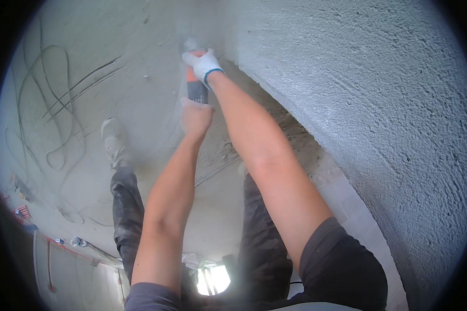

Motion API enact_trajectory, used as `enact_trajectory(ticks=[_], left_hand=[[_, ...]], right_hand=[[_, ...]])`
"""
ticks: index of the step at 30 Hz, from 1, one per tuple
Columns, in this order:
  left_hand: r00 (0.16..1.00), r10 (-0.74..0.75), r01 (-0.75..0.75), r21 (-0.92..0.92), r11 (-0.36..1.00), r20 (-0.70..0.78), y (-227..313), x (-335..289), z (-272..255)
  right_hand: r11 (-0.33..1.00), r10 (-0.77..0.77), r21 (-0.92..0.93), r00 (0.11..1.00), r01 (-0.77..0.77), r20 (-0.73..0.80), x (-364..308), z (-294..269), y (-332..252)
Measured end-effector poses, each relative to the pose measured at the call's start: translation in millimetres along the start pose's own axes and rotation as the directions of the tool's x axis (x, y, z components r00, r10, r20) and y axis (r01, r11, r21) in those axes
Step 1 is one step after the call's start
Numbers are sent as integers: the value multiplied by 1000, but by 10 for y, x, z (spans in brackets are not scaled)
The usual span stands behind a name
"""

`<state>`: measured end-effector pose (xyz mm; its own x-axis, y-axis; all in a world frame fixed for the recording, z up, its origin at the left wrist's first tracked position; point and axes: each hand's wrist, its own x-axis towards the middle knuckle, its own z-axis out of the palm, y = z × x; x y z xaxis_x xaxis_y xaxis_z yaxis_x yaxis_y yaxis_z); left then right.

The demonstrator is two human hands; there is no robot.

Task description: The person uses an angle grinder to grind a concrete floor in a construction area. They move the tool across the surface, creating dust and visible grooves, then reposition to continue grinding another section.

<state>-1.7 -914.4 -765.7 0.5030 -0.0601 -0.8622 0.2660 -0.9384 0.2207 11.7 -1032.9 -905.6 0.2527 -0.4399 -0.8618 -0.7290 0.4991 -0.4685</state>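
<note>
So that the long power tool (196, 91) is held steady, as I judge it, my left fingers (190, 103) clamp round its black rear while my gloved right fingers (189, 59) grip its orange front section. The tool is near the textured wall (358, 93), its far end obscured by pale haze (207, 20).

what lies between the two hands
In the head view, part of the orange-and-black power tool lies between the left hand and white-gloved right hand.
</note>
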Motion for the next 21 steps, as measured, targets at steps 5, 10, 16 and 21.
enact_trajectory(ticks=[5, 10, 16, 21], left_hand=[[1000, 11, -11, -23, 1000, -11, -12, 44, 20], [1000, -6, 6, 2, 1000, 8, 76, 17, -62], [1000, -21, 21, -14, 1000, 9, 214, 53, -56], [1000, -4, 4, -46, 999, -11, 242, 100, -42]], right_hand=[[999, -25, 26, 995, 23, 96, -55, -43, -166], [998, 0, -68, 1000, -1, -15, -287, -67, -379], [993, -13, -120, 999, 8, -39, -54, -75, -357], [992, 12, -122, 1000, -14, -16, -29, -84, -435]])
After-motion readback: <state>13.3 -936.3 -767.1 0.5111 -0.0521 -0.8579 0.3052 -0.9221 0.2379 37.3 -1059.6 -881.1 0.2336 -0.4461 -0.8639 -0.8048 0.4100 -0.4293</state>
